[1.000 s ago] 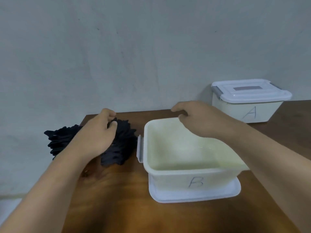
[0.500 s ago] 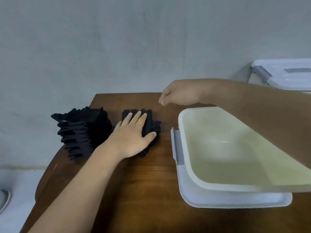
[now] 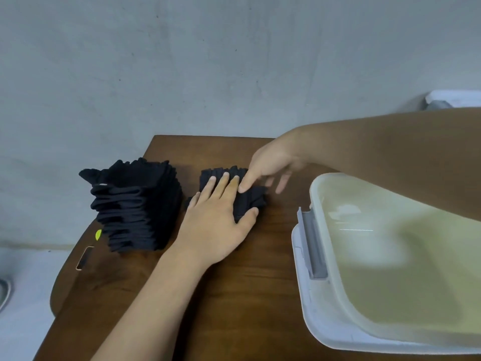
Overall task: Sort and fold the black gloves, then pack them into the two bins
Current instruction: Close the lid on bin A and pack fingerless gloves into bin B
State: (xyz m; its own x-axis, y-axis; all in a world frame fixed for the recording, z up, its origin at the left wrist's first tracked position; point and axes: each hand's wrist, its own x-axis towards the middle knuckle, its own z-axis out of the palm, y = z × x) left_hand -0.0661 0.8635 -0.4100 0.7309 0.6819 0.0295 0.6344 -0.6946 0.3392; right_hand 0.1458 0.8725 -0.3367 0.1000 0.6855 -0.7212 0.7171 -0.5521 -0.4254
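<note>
Hands: 2 are in view. The left hand (image 3: 216, 217) is lying flat with straight fingers, pressing down on the small pile. The right hand (image 3: 273, 165) is reaching across with loose, blurred fingers, 1 fingertip touching that pile and nothing gripped.
Glove piles: 2. The tall stack (image 3: 135, 204) is standing at the left edge of the table (image 3: 234, 295), with the small pile (image 3: 248, 204) just beside it – I cannot count the gloves in either.
Bins: 2. The open bin (image 3: 316, 194) is sitting on its lid (image 3: 299, 256) at the right – the closed bin (image 3: 455, 96) is showing at the far right.
</note>
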